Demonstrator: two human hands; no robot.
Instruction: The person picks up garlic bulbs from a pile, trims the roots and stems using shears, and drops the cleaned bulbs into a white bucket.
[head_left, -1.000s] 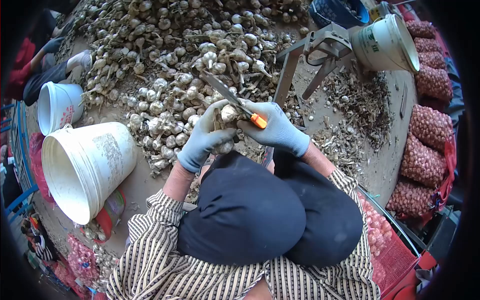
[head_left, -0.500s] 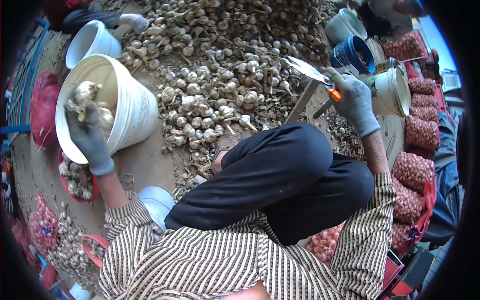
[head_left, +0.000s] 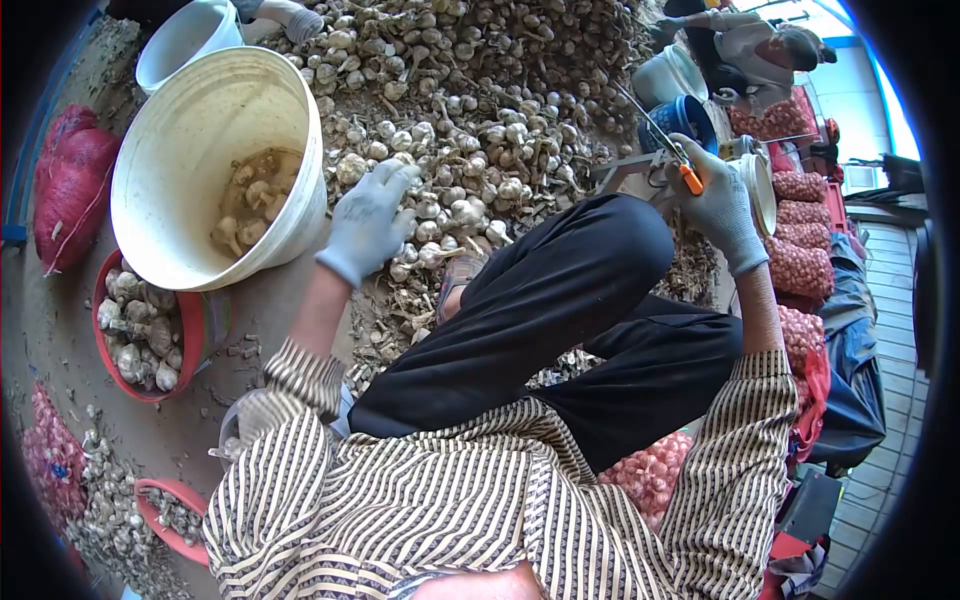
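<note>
My left hand [head_left: 370, 220], in a grey glove, reaches over the near edge of the heap of garlic bulbs [head_left: 480, 150]. Its fingers are stretched and apart, and I see no bulb in it. My right hand [head_left: 715, 195], gloved too, is closed around a bladed tool [head_left: 691, 180] with an orange handle. The long, thin blade points up and left, over the far side of the heap; whether it is a knife or shears, I cannot tell. Left of my left hand, a large white bucket [head_left: 150, 190] leans towards me, with several garlic bulbs at its bottom.
A red-rimmed tub [head_left: 150, 395] of garlic stands below the bucket, near a pink mesh sack [head_left: 72, 190]. At right are a blue bucket [head_left: 690, 125], full mesh sacks [head_left: 802, 265] and another person [head_left: 750, 55]. My bent knees [head_left: 620, 240] lie between my arms.
My left hand has let go of a garlic bulb at the white bucket and moved right to the heap. My right hand keeps the tool, whose blade now appears edge-on. The view has shifted.
</note>
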